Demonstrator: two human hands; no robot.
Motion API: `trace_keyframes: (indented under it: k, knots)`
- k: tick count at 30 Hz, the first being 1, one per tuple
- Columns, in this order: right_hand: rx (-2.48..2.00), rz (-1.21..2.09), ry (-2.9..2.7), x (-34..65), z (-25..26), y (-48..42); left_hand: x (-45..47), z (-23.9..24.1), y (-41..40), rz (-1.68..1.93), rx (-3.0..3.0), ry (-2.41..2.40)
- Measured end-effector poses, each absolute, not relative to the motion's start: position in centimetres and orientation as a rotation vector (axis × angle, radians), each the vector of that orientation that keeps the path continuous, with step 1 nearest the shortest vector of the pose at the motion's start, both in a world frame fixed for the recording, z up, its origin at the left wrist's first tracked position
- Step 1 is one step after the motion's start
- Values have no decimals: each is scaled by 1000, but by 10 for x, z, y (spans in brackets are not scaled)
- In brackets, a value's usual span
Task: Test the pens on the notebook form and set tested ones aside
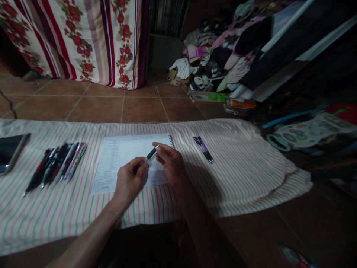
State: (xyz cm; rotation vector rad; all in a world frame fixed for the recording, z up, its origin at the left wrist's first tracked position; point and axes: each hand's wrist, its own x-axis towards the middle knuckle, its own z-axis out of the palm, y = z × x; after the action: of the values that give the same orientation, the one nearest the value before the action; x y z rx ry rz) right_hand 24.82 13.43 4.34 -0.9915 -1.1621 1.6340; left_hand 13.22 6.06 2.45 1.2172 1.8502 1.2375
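Observation:
My left hand (130, 179) is closed round the lower end of a dark pen (151, 153). My right hand (170, 163) pinches the pen's upper, silvery tip with thumb and fingers. Both hands hover over a spiral notebook (122, 156) with a printed sheet, lying on a pink-and-white striped cloth (237, 167). A row of several pens (55, 163) lies to the left of the notebook. Two more pens (203, 149), one purple, lie to its right.
A dark phone or tablet (11, 150) rests at the cloth's left edge. Brown floor tiles (111, 106) stretch beyond. A floral striped bedcover (92, 41) hangs at the back left. A heap of clothes (223, 52) and toys (309, 132) fill the right.

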Motion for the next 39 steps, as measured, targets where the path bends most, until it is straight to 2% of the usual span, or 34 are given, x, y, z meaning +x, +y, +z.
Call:
trace_keyframes:
  k: [15, 19, 27, 39]
  knots:
    - [-1165, 1402, -1180, 244, 43, 135, 135, 32, 59, 1145, 1313, 2035]
    - [-1145, 1416, -1158, 243, 42, 135, 136, 32, 59, 1165, 1296, 2031]
    - [-954, 1669, -1041, 244, 44, 133, 133, 27, 60, 1223, 1193, 1907]
    - [-1064, 1539, -1107, 245, 40, 137, 133, 26, 60, 1219, 1227, 1937]
